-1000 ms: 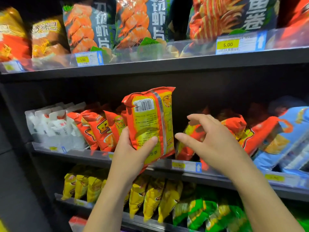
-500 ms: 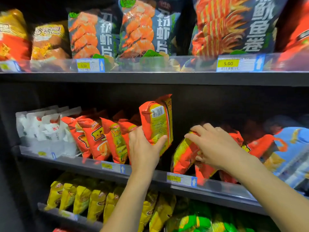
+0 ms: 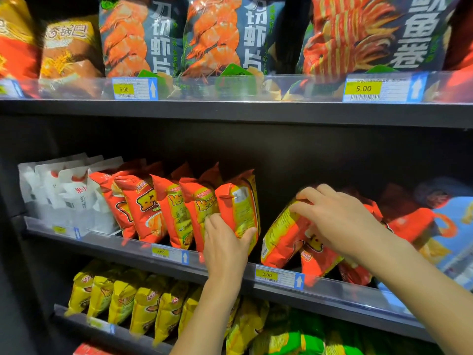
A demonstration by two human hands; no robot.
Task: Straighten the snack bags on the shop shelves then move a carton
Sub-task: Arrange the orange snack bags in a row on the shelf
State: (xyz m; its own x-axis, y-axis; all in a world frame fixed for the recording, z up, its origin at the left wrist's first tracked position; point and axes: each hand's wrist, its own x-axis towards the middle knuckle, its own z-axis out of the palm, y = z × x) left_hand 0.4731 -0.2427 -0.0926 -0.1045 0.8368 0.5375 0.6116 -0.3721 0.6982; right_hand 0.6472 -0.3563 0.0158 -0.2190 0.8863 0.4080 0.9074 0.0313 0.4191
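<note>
Orange snack bag (image 3: 239, 201) stands upright at the shelf edge (image 3: 340, 303), left hand (image 3: 225, 249) clamped round it. Alongside, the right hand (image 3: 340, 221) grips a left-leaning bag (image 3: 284, 239).

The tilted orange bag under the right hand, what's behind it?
More orange bags lean behind the tilted orange bag. The right hand covers their tops, so how many stand there, and the shelf further back, cannot be seen.

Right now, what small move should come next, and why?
Probably the right hand should tip the leaning orange-and-yellow snack bag upright: it slants rightward, away from the row of orange bags across a gap, while the upright orange-and-yellow bag gripped by the left hand stands in line.
</note>
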